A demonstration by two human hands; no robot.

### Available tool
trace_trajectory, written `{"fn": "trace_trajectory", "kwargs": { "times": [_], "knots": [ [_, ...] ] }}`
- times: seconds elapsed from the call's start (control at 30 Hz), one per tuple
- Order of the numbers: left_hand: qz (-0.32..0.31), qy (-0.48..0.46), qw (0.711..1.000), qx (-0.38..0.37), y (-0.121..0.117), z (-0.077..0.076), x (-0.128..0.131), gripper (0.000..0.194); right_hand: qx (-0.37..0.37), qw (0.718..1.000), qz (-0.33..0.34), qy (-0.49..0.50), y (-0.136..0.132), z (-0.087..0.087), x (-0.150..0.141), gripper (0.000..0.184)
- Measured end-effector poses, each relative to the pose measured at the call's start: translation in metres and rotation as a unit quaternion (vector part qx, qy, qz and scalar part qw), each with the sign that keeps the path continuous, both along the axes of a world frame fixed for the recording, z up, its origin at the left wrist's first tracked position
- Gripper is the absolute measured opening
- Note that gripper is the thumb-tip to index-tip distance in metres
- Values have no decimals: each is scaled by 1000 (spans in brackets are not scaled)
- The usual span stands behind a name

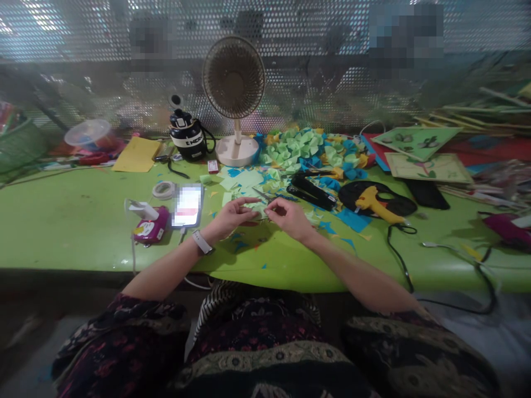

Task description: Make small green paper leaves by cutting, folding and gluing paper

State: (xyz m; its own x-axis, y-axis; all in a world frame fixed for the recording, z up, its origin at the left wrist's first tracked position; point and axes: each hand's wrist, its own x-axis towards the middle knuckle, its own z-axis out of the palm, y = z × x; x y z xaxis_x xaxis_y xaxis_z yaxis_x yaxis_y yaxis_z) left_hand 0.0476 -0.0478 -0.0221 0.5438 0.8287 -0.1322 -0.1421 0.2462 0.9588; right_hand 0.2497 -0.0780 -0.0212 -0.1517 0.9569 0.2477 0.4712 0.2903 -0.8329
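Over the paper scraps near the table's front edge, my left hand [237, 215] is closed with thumb and fingers pinching a piece of light green paper [260, 210]. From the other side my right hand [289, 219] pinches at the same small piece, its fingertips pressed together. A thin pointed blade, apparently of scissors [261, 193], shows just beyond my right fingers; whether that hand touches it I cannot tell. A black stapler [312, 192] lies to the right of my right hand. Farther back is a pile of folded green, blue and yellow paper pieces [301, 149].
A phone [187, 205], a tape roll [164, 190] and a purple power adapter [152, 225] lie left. A fan [234, 77] and a black bottle [187, 138] stand behind. On the right, a yellow glue gun [379, 204] rests on a black palette-shaped board [348, 193], its cord trailing off the edge.
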Motion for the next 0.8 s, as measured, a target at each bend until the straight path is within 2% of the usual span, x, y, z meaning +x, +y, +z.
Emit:
{"fn": "trace_trajectory", "kwargs": {
  "times": [0.23, 0.4, 0.57, 0.8],
  "knots": [
    [2, 2, 1000, 9, 0, -1, 1, 50, -9, 1000, -1, 3, 0, -1, 0, 18],
    [4, -8, 1000, 27, 0, -2, 2, 55, -30, 995, -14, 96, 5, -6, 0, 27],
    [8, 4, 1000, 26, 1, -3, 2, 54, -25, 995, 1, 98, 7, -8, 2, 30],
    [30, 45, 998, -36, 3, -1, 1, 29, -47, 990, 4, 134, 10, -7, 5, 38]
  ]
}}
